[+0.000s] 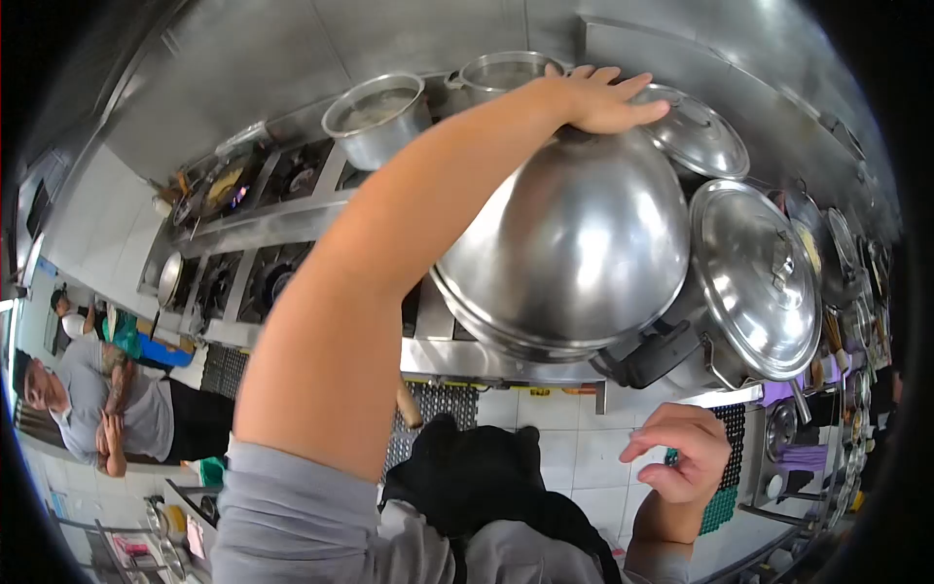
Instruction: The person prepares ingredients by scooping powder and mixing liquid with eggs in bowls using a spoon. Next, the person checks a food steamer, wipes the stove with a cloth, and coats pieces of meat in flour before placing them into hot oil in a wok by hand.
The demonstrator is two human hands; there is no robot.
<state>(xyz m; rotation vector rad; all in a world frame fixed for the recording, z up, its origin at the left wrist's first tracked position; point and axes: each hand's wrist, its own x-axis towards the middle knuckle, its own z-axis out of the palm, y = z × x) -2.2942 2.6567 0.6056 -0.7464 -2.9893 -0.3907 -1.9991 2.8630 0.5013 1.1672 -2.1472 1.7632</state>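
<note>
My left arm stretches across the stove, and my left hand (608,102) is spread open at the far top of a large domed steel lid (603,234). A dark bit shows under the wrist; whether the palm presses on the lid I cannot tell. The dome sits over a wide pan whose black handle (657,355) juts toward me. My right hand (681,453) hangs in front of the stove with curled fingers, a gap between thumb and forefinger, and nothing seen in it. Nearest to it stands a pot with a shiny steel lid (754,277).
Behind my arm stand two open steel pots, one (375,117) holding liquid. Another round lid (696,131) lies beyond the dome. A wooden handle (409,404) sticks out below my arm. A person (126,399) in a grey shirt stands at the left with arms folded.
</note>
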